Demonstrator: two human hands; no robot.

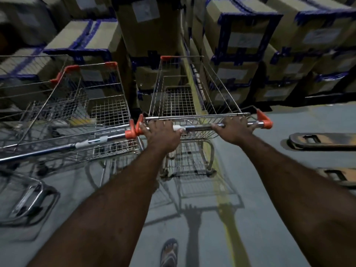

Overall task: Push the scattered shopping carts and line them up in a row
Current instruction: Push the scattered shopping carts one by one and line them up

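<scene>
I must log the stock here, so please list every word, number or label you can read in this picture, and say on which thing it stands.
No text can be read.
Pale labels on the cardboard boxes: too blurred to read.
White sticker on the held cart's handle bar: blurred, no letters readable.
White sticker on the left cart's handle bar: blurred, no letters readable.

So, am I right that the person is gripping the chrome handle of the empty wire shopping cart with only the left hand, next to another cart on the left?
Not quite: both hands grip the chrome handle. The head view shows the left hand and the right hand closed on it. The rest holds: the wire shopping cart is empty, with another cart on its left.
</scene>
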